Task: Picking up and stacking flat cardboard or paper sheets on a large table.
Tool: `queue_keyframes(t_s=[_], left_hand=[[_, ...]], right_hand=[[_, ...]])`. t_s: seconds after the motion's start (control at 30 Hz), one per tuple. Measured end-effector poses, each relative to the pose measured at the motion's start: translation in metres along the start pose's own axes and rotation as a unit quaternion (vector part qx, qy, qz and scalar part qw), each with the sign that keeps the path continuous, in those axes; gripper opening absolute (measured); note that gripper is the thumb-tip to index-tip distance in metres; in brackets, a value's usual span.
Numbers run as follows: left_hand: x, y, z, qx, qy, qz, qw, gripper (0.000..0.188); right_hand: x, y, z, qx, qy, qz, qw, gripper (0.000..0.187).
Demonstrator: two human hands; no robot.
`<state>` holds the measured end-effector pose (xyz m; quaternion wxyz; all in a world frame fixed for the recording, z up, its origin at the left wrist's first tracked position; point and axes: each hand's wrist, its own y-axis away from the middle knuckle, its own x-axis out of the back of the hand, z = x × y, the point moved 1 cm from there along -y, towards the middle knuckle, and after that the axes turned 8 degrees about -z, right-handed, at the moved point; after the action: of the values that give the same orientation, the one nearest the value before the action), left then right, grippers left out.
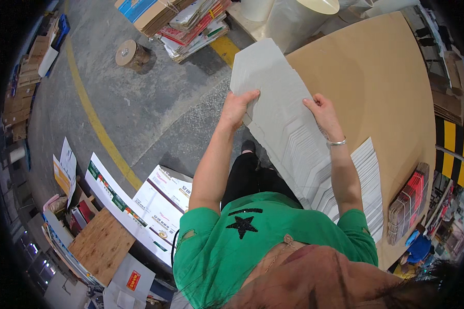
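Observation:
A fanned stack of grey cardboard sheets [273, 77] with angled corners is held up in front of me, its lower sheets spreading back toward my body. My left hand [236, 109] grips the left edge, thumb on top and fingers hidden beneath. On the opposite edge, my right hand [322, 114] has its thumb on the sheets and its fingers curled; a silver bangle circles that wrist. More fanned cardboard sheets [365, 172], pale and edge-on, lie beside my right forearm on the brown tabletop [366, 82].
Tied bundles of flattened cardboard [154, 15] stand beyond the table's left end. A wooden spool [131, 54] sits on the concrete floor. At the right table edge lies a string-tied bundle [408, 203]. Printed sheets [157, 201] and a wooden board [100, 244] are at my left.

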<state>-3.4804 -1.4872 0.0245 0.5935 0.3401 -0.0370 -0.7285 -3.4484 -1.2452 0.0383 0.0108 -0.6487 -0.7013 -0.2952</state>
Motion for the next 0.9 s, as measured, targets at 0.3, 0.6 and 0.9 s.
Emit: queue_keyframes(t_s=[0.3,0.6,0.9], left_hand=[[-0.002,0.000,0.004,0.008,-0.004,0.002,1.000,0.039],[0.000,-0.005,-0.002,0.000,-0.027,-0.014,1.000,0.041],[0.001,-0.004,0.000,0.000,-0.027,0.003,1.000,0.040]], right_hand=[[-0.001,0.001,-0.001,0.010,0.054,0.002,0.999,0.030],[0.006,0.007,0.012,-0.033,-0.047,0.026,0.998,0.035],[0.003,0.010,0.000,-0.002,0.056,0.003,0.998,0.035]])
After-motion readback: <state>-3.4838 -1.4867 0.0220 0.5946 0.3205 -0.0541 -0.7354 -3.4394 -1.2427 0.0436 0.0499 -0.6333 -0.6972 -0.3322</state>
